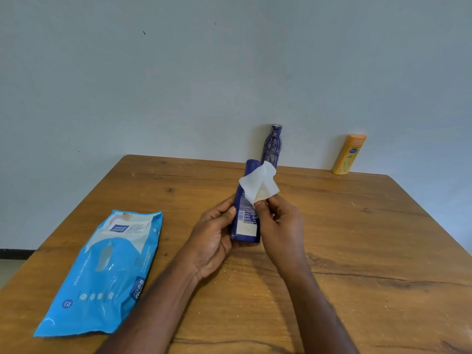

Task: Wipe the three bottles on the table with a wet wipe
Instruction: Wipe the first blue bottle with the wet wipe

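wooden table (332,238): left hand (212,236) grips blue bottle (246,221), right hand (278,226) pinches wipe (258,185).

Two bare forearms, no sleeves; left hand (213,235) and right hand (279,227) without rings, watches or gloves.

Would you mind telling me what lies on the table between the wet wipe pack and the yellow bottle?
In the head view, both hands lie between the pack and yellow bottle: left hand holding the blue bottle, right hand pinching the wipe.
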{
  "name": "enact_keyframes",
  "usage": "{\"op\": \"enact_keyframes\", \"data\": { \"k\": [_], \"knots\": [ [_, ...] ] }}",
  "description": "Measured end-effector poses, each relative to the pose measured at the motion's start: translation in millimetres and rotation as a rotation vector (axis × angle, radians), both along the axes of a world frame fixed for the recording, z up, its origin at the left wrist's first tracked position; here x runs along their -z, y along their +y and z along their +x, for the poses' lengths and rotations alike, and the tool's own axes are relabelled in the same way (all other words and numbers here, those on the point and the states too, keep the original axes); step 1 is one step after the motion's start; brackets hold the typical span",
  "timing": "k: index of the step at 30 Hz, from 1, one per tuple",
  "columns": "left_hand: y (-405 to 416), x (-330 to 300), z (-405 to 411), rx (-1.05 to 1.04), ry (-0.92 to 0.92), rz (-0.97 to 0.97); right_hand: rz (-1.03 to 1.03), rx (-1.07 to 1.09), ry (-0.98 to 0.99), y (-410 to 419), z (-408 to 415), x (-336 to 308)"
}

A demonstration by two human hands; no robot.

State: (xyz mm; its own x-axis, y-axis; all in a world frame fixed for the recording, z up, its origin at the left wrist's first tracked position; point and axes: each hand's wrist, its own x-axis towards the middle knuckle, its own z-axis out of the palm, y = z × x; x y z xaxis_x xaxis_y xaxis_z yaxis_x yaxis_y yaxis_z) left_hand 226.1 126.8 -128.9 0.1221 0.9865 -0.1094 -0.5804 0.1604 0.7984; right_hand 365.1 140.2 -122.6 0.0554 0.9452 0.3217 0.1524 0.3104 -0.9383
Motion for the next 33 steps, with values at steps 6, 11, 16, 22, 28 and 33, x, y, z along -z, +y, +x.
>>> {"op": "enact_keyframes", "data": {
  "k": [6,11,16,22,28,33],
  "knots": [
    [5.3,0.9,-3.7,-0.135,0.068,0.004,-0.052,0.016,0.096,-5.8,-8.8,4.5],
    [0.8,-1.2,5.4,-0.093,0.176,0.077,-0.045,-0.011,0.076,-7.7,-13.3,6.6],
    [3.3,3.4,-0.2,-0.069,0.442,0.162,-0.04,-0.001,0.09,-4.0,-4.2,1.5],
    [-1.9,5.2,6.3,0.001,0.563,0.239,-0.016,0.03,0.051,-4.2,0.6,-0.6],
    [0.3,4.4,0.3,-0.03,0.619,0.264,0.103,0.071,-0.209,-7.9,-4.8,5.0],
    [-2.0,5.4,5.1,0.043,0.642,0.297,0.143,0.134,-0.307,-4.0,-4.7,4.0]
  ]
}}
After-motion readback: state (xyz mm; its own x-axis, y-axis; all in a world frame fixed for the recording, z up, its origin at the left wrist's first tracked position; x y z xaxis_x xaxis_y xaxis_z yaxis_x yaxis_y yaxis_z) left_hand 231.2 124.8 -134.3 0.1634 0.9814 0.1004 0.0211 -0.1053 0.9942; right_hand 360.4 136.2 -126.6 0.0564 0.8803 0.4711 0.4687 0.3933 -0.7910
